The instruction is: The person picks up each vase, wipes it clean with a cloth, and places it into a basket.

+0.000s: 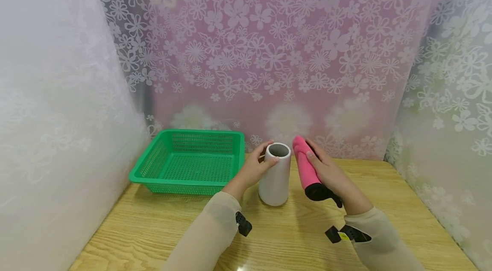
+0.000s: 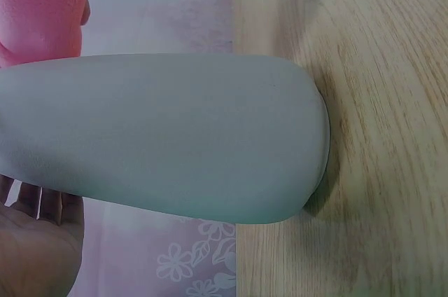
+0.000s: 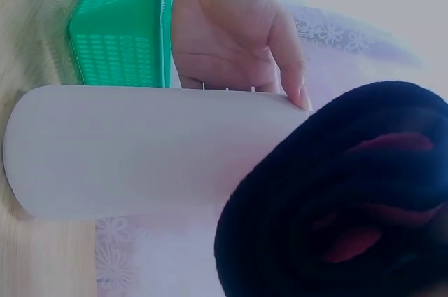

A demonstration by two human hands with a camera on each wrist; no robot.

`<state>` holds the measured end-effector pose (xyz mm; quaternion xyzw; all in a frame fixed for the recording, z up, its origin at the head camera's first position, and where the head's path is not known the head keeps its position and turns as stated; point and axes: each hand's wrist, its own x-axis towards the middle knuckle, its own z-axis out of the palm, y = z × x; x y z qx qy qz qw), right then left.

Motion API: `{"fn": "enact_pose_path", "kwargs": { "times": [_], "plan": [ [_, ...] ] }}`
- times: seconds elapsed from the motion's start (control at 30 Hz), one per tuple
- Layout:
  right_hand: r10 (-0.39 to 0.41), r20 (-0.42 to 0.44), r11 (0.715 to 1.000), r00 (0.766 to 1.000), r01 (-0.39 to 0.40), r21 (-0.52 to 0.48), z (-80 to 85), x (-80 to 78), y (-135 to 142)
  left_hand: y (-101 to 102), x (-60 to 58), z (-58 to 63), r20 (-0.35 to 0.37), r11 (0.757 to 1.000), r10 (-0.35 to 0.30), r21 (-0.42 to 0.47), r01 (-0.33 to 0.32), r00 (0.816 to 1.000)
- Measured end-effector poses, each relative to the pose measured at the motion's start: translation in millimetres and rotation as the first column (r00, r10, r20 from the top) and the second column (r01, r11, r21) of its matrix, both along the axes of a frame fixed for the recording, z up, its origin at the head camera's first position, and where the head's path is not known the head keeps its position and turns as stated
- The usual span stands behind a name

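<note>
A tall white vase [image 1: 274,181] with a round open mouth stands upright on the wooden table. My left hand [image 1: 253,167] grips its upper part, the thumb on the near side just below the rim and the fingers round the back. In the right wrist view this vase [image 3: 140,150] lies sideways across the picture. My right hand [image 1: 326,170] holds a rolled pink cloth [image 1: 305,164] with black ends, tilted above the table just right of the vase. Its rolled end [image 3: 301,192] shows dark layers with pink between them.
A green plastic basket [image 1: 180,187] with slotted walls sits at the left back of the table [image 1: 153,228]. Behind the table hangs a pink flowered curtain [image 1: 261,49]; pale sheets [image 1: 57,113] close off both sides.
</note>
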<state>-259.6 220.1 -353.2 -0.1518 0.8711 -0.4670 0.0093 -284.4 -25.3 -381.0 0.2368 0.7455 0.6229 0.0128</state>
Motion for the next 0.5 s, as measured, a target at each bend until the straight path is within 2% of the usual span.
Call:
{"fn": "enact_pose_path", "kwargs": {
  "times": [0.17, 0.3, 0.4, 0.5],
  "plan": [
    [0.005, -0.065, 1.000, 0.998, -0.005, 0.007, 4.5, 0.5, -3.2, 0.1, 0.9, -0.5, -0.002, 1.000, 0.000, 0.017, 0.000, 1.000],
    [-0.024, -0.144, 0.999, 0.989, 0.031, 0.045, 2.9, -2.3, -4.3, 0.3, 0.5, -1.2, -0.001, 1.000, 0.001, 0.019, -0.001, 1.000],
    [-0.036, -0.240, 0.997, 0.970, 0.051, 0.061, -2.9, -7.2, -5.2, 0.4, -0.1, -1.2, 0.000, 1.000, 0.003, 0.014, -0.003, 1.000],
    [-0.040, -0.352, 0.997, 0.935, 0.063, 0.053, -9.9, -12.5, -7.5, 0.5, -0.4, -1.4, 0.004, 1.000, 0.006, 0.012, -0.006, 1.000]
  ]
}}
